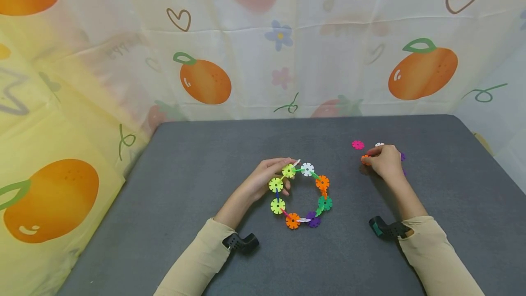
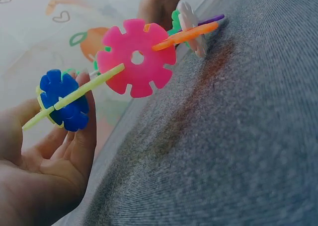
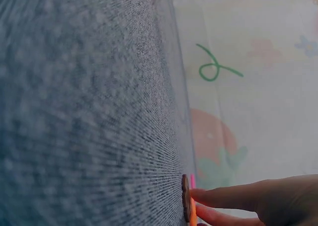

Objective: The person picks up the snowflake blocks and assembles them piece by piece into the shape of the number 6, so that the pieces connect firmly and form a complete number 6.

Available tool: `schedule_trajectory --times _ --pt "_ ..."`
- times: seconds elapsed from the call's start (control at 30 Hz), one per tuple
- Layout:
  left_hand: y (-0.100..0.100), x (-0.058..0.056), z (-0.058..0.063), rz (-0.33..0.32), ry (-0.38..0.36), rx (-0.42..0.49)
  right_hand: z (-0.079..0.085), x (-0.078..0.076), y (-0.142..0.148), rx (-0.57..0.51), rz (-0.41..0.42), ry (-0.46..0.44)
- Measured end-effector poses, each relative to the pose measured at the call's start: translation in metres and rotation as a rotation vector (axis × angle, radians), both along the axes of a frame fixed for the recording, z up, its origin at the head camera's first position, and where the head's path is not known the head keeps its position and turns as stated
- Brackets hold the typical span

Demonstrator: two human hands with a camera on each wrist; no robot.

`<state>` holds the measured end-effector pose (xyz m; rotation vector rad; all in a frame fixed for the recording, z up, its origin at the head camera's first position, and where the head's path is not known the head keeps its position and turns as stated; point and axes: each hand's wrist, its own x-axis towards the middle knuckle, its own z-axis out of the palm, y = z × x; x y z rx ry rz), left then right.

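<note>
My left hand (image 1: 263,179) holds a ring of linked plastic snowflake discs (image 1: 276,185) at its upper left. Its discs are yellow, white, orange, green and purple, joined by others seen edge-on. In the left wrist view the fingers are around a blue disc (image 2: 64,102) crossed by a yellow one, with a pink disc (image 2: 119,42) farther along. Over at the right, my right hand (image 1: 388,161) pinches an orange snowflake disc (image 1: 365,160) by its edge, low over the table. In the right wrist view, fingertips (image 3: 201,195) meet that disc, and a brownish edge shows beside it.
A loose pink disc (image 1: 358,145) lies behind the right hand. A white disc (image 1: 379,144) and purple pieces (image 1: 403,156) are partly hidden by that hand. The grey table (image 1: 197,163) ends at a printed cloth backdrop (image 1: 246,49).
</note>
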<state>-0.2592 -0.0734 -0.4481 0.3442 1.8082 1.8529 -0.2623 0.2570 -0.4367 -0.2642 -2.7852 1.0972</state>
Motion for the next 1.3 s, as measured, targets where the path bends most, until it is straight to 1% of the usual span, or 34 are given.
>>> schedule_trajectory --times 0.2,0.33,0.4,0.5,0.63,0.77,0.87,0.93,1.0,1.07,1.3 --pt "0.000 0.000 0.000 0.004 -0.002 -0.004 0.003 0.002 -0.001 0.042 0.025 -0.005" --pt "0.001 0.000 0.000 0.007 -0.006 -0.008 0.006 0.003 0.000 0.053 0.036 -0.045" --pt "0.001 0.000 0.000 0.007 -0.010 -0.007 0.006 0.003 0.001 0.034 0.038 -0.069" --pt "0.001 0.000 0.000 0.005 -0.007 -0.003 0.006 0.004 0.001 -0.057 0.061 -0.081" --pt "0.001 0.001 0.000 0.004 0.001 -0.003 0.010 0.005 -0.008 -0.268 0.134 -0.080" --pt "0.000 0.001 0.000 0.004 0.013 -0.008 0.018 0.008 -0.028 -0.460 0.221 -0.085" --pt "0.001 0.001 0.001 -0.006 0.028 0.001 0.025 0.013 -0.045 -0.590 0.268 -0.075" --pt "0.001 0.002 0.001 -0.017 0.040 0.009 0.028 0.016 -0.055 -0.658 0.290 -0.060" --pt "0.001 0.002 0.002 -0.027 0.048 0.015 0.031 0.019 -0.064 -0.697 0.307 -0.048" --pt "0.001 0.003 0.003 -0.040 0.057 0.010 0.032 0.021 -0.070 -0.707 0.316 -0.042" --pt "0.004 0.005 0.006 -0.073 0.059 -0.022 0.030 0.025 -0.084 -0.668 0.336 -0.074"
